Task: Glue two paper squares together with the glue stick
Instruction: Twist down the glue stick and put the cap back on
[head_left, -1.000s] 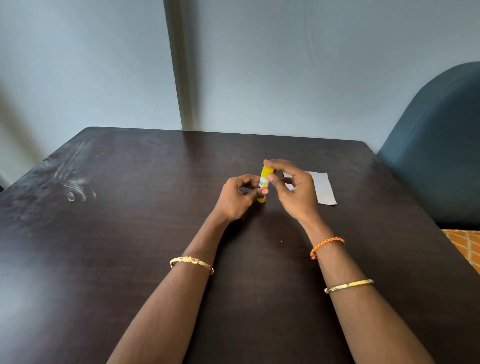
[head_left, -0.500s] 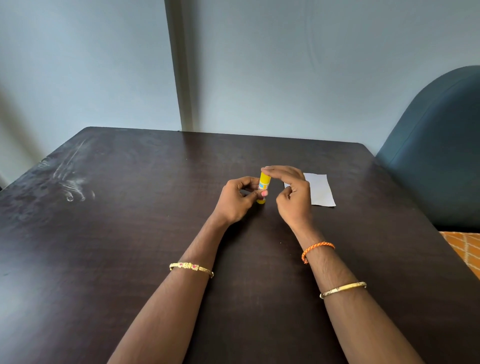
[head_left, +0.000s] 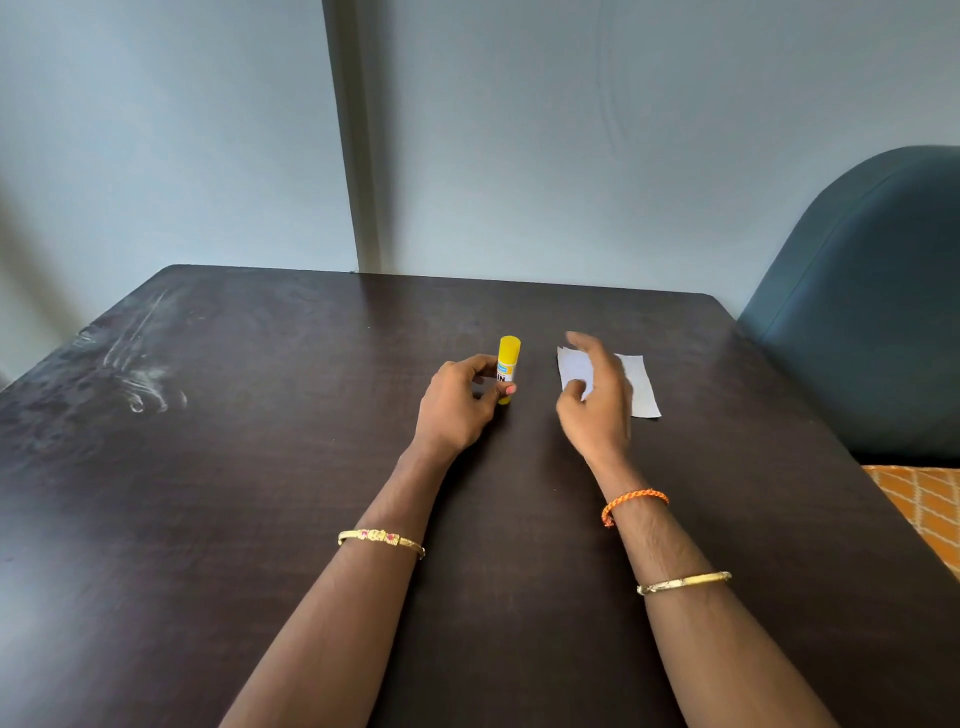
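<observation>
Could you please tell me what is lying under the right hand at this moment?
White paper lies on the dark table beneath the right hand. The hand covers its middle, so whether it is one sheet or two cannot be seen.

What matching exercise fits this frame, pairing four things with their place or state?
Things:
1. glue stick
2. white paper
3. right hand
4. orange cord bracelet

Places or states:
A. on the right wrist
B. flat on the table
C. upright in the left hand
D. over the paper, fingers loose

Pairs: 1-C, 2-B, 3-D, 4-A
</observation>
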